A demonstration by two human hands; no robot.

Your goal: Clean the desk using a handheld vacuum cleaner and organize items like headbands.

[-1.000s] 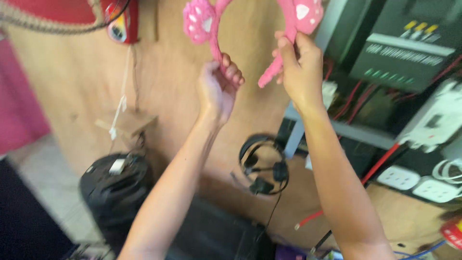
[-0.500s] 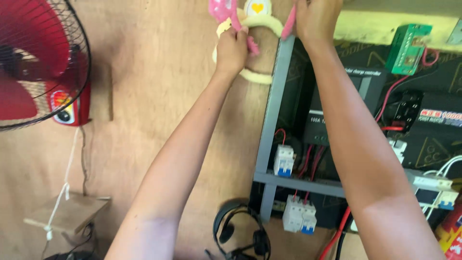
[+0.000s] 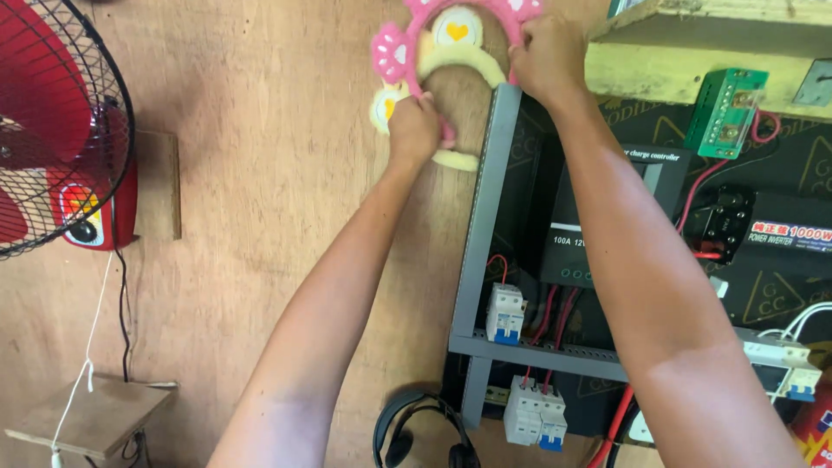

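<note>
On wall | both hands, left hand [image 3: 413,128], right hand [image 3: 546,59], grip pink headband [image 3: 394,52] | top cropped

pink headband [image 3: 407,26] with white hearts, over a cream-yellow headband [image 3: 464,59] with yellow hearts; red fan [image 3: 52,121].

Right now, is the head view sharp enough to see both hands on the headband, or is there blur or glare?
Head view: sharp, evenly lit, no glare. The left hand and right hand both grip the pink headband, clearly outlined. The frame's top edge crops the headband, and the red fan is cut off at the left.
</note>
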